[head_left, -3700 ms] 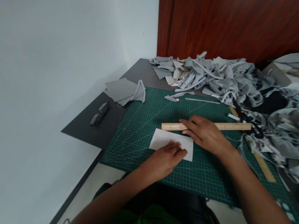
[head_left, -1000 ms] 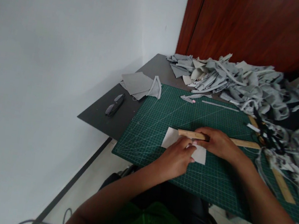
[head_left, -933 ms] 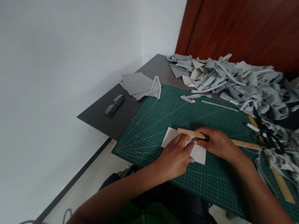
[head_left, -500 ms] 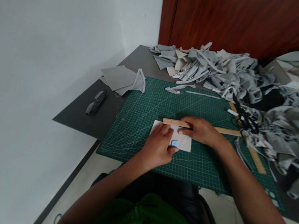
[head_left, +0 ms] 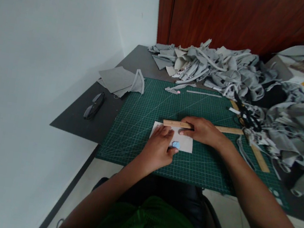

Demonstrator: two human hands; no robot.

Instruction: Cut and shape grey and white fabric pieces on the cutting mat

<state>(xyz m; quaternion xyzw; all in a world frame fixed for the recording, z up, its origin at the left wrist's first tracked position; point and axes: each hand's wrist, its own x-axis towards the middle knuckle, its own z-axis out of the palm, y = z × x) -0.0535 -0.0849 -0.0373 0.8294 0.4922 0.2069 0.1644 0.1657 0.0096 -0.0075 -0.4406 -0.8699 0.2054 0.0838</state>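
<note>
A white rectangular piece (head_left: 184, 143) lies on the green cutting mat (head_left: 147, 109). My left hand (head_left: 159, 149) rests on its left part, fingers spread flat, with a small light-blue object (head_left: 176, 144) at the thumb. My right hand (head_left: 201, 130) presses a long wooden ruler (head_left: 173, 123) down along the white piece's far edge. The ruler runs left to right across the mat.
A heap of grey fabric scraps (head_left: 218, 68) covers the far and right side of the dark table (head_left: 96, 124). Folded grey pieces (head_left: 121, 81) and dark glasses (head_left: 94, 105) lie left of the mat. A second wooden ruler (head_left: 259, 159) and scissors (head_left: 247, 117) lie at the right.
The ruler has come down from beyond the white piece onto its far edge. My left hand slid left and flattened, and the blue object came into sight.
</note>
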